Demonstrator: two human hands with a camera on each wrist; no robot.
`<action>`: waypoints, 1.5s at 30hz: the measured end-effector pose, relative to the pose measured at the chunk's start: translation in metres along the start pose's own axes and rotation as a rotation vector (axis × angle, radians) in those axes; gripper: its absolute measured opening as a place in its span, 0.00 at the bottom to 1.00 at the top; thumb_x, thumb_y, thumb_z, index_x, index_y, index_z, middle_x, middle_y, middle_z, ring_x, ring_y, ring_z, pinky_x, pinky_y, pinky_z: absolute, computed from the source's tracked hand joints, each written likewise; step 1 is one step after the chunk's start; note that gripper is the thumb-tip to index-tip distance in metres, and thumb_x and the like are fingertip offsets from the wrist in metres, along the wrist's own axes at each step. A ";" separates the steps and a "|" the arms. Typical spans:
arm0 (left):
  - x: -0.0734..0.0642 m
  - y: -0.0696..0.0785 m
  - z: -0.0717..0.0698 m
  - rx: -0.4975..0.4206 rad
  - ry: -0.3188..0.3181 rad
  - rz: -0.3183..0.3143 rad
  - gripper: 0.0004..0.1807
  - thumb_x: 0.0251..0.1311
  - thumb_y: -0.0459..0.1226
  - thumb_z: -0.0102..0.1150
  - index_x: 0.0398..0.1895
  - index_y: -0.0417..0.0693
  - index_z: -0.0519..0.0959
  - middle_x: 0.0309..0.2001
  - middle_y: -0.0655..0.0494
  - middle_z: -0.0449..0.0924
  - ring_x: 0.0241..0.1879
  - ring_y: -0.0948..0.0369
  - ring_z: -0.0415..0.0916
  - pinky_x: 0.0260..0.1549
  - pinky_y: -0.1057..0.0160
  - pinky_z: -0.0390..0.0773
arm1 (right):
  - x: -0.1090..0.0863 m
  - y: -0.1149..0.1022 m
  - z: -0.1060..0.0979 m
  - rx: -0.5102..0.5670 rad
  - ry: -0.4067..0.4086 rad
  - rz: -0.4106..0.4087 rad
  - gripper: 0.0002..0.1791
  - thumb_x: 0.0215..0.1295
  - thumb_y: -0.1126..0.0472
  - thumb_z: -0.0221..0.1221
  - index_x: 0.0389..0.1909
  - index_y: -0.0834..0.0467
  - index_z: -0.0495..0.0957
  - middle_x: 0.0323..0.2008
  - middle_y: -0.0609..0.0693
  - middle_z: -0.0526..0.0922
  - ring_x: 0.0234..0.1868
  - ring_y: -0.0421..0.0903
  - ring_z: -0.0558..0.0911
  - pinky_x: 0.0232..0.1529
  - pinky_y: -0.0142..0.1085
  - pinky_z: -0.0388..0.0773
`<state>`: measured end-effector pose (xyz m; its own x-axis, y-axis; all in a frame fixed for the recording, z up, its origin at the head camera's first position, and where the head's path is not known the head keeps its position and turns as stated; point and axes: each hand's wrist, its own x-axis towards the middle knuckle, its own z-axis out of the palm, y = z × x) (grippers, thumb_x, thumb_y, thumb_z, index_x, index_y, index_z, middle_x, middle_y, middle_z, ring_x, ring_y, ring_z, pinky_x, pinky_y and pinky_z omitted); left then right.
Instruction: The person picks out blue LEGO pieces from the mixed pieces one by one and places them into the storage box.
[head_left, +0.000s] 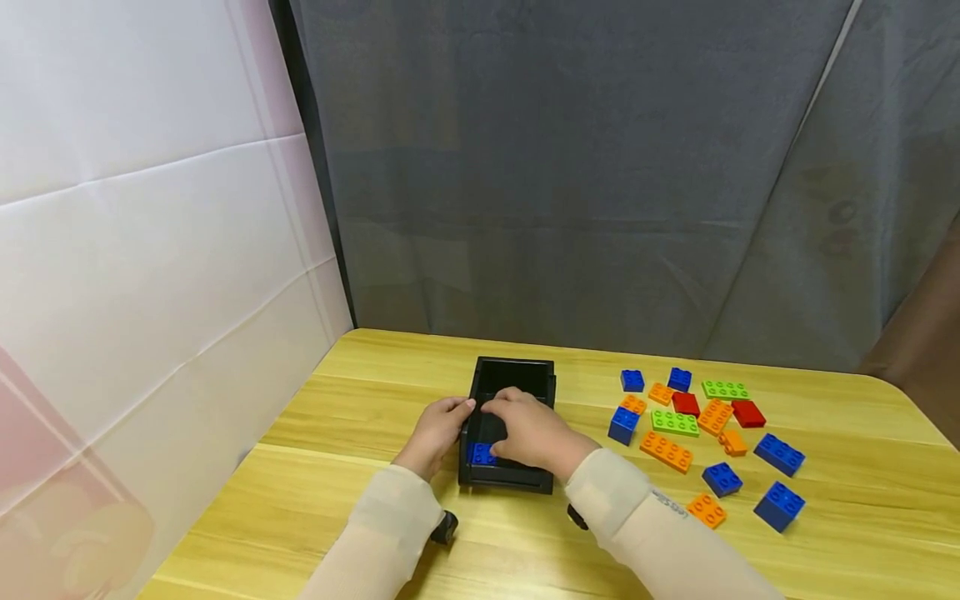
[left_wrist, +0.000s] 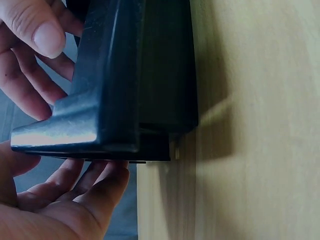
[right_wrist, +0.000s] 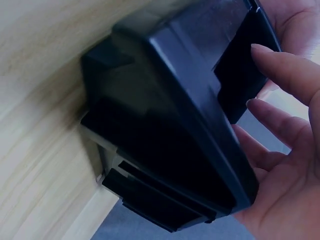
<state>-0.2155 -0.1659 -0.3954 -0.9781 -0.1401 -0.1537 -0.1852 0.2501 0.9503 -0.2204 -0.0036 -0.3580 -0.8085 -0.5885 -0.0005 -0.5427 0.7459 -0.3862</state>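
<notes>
A black bin (head_left: 507, 483) stands on the wooden table, and a blue brick (head_left: 481, 454) lies inside at its near left corner. My left hand (head_left: 435, 433) holds the bin's left wall, thumb at the rim and fingers along the outside; the left wrist view shows this hand (left_wrist: 65, 200) close up. Over the bin my right hand (head_left: 528, 429) reaches in with its fingers spread, the thumb by the blue brick. Its fingers (right_wrist: 280, 70) show loosely bent above the bin in the right wrist view, with nothing visible between them. The bin's wall hides the brick there.
Loose bricks lie scattered right of the bin: several blue bricks (head_left: 779, 506), several orange bricks (head_left: 666, 452), two light green bricks (head_left: 675, 422) and two red bricks (head_left: 747, 413). A grey curtain (head_left: 540, 183) hangs behind the table (head_left: 360, 500); a white cloth wall (head_left: 150, 250) stands left.
</notes>
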 end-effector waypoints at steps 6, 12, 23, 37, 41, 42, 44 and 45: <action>-0.001 0.000 -0.001 -0.004 -0.003 0.010 0.22 0.72 0.42 0.47 0.58 0.32 0.74 0.57 0.38 0.75 0.56 0.46 0.72 0.58 0.45 0.71 | -0.002 0.003 -0.002 0.012 0.035 -0.017 0.32 0.58 0.57 0.68 0.65 0.55 0.71 0.66 0.57 0.66 0.65 0.55 0.67 0.61 0.49 0.71; -0.001 0.000 -0.001 -0.004 -0.009 0.007 0.23 0.72 0.42 0.47 0.59 0.33 0.73 0.57 0.38 0.74 0.57 0.45 0.71 0.59 0.45 0.70 | -0.003 0.005 -0.004 0.035 0.063 -0.017 0.33 0.59 0.57 0.67 0.66 0.54 0.70 0.69 0.56 0.63 0.68 0.56 0.64 0.62 0.50 0.70; 0.001 -0.001 0.000 -0.009 0.000 0.012 0.23 0.72 0.42 0.47 0.58 0.32 0.74 0.57 0.37 0.75 0.56 0.45 0.71 0.58 0.44 0.70 | -0.010 0.010 -0.008 0.051 0.158 -0.050 0.33 0.60 0.58 0.66 0.67 0.52 0.68 0.70 0.54 0.61 0.67 0.54 0.65 0.61 0.49 0.71; 0.000 -0.002 0.001 -0.022 0.005 0.009 0.22 0.72 0.41 0.47 0.58 0.31 0.73 0.54 0.37 0.76 0.54 0.45 0.72 0.58 0.45 0.71 | -0.021 0.022 -0.014 0.038 0.292 -0.074 0.32 0.60 0.58 0.66 0.66 0.52 0.69 0.69 0.53 0.62 0.67 0.54 0.65 0.59 0.49 0.73; 0.000 -0.002 0.001 -0.035 0.006 0.016 0.22 0.72 0.41 0.47 0.58 0.31 0.73 0.53 0.37 0.77 0.54 0.46 0.73 0.58 0.46 0.71 | -0.024 0.025 -0.018 0.047 0.310 -0.057 0.32 0.60 0.57 0.66 0.66 0.52 0.70 0.69 0.53 0.63 0.68 0.54 0.65 0.61 0.50 0.71; 0.000 -0.002 0.001 -0.037 0.008 0.015 0.22 0.72 0.40 0.47 0.58 0.31 0.73 0.53 0.38 0.77 0.54 0.46 0.73 0.58 0.46 0.71 | -0.024 0.026 -0.019 0.053 0.310 -0.051 0.32 0.60 0.57 0.66 0.66 0.52 0.70 0.69 0.53 0.63 0.68 0.54 0.64 0.61 0.50 0.71; 0.000 -0.002 0.001 -0.041 0.009 0.016 0.22 0.72 0.40 0.48 0.58 0.31 0.73 0.53 0.38 0.77 0.54 0.46 0.73 0.58 0.46 0.71 | -0.027 0.027 -0.021 0.060 0.310 -0.044 0.32 0.60 0.58 0.66 0.66 0.52 0.70 0.70 0.53 0.62 0.69 0.54 0.64 0.61 0.50 0.70; 0.000 -0.002 0.001 -0.043 0.009 0.014 0.22 0.72 0.40 0.48 0.58 0.31 0.73 0.53 0.38 0.77 0.54 0.46 0.73 0.58 0.46 0.71 | -0.028 0.028 -0.022 0.063 0.309 -0.039 0.31 0.60 0.57 0.66 0.66 0.52 0.70 0.70 0.53 0.62 0.69 0.54 0.64 0.62 0.50 0.70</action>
<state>-0.2153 -0.1653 -0.3978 -0.9796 -0.1459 -0.1380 -0.1671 0.2106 0.9632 -0.2179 0.0408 -0.3486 -0.8233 -0.4866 0.2923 -0.5675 0.6980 -0.4366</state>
